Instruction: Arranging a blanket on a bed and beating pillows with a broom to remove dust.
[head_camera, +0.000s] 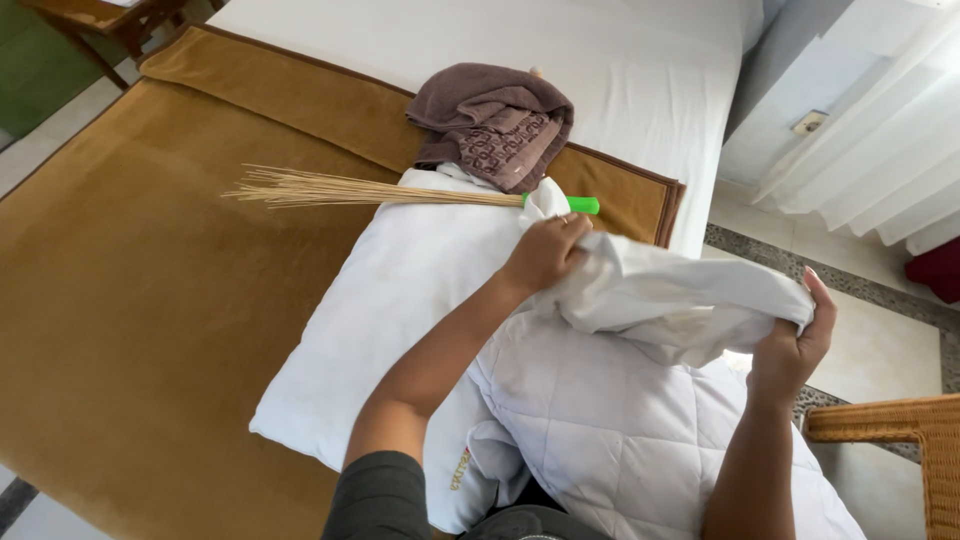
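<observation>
Quilted white padding (610, 440), stitched in diamond squares, is lying nearest, pressed against the person's front. Over it a thin white pillowcase (680, 295) is hanging in soft, crumpled folds, stretched between both hands above the bed's near corner. Beside it a plump, smooth pillow (400, 300) is resting on a mustard blanket (130, 290) with a darker brown border. A broom (400, 191) of thin straw sticks with a green handle is lying across the pillow's far end, just beside a folded brown towel (495, 120) on the white sheet (560, 45). To the right the bed edge is giving way to tiled floor (880, 350), where a wicker chair (915, 440) is standing close. The left hand (545, 250) is reaching forward, fingers curled tight, bunching the pillowcase. The right hand (795, 345) is raised, palm inward, fingers hooking over the pillowcase's other end.
</observation>
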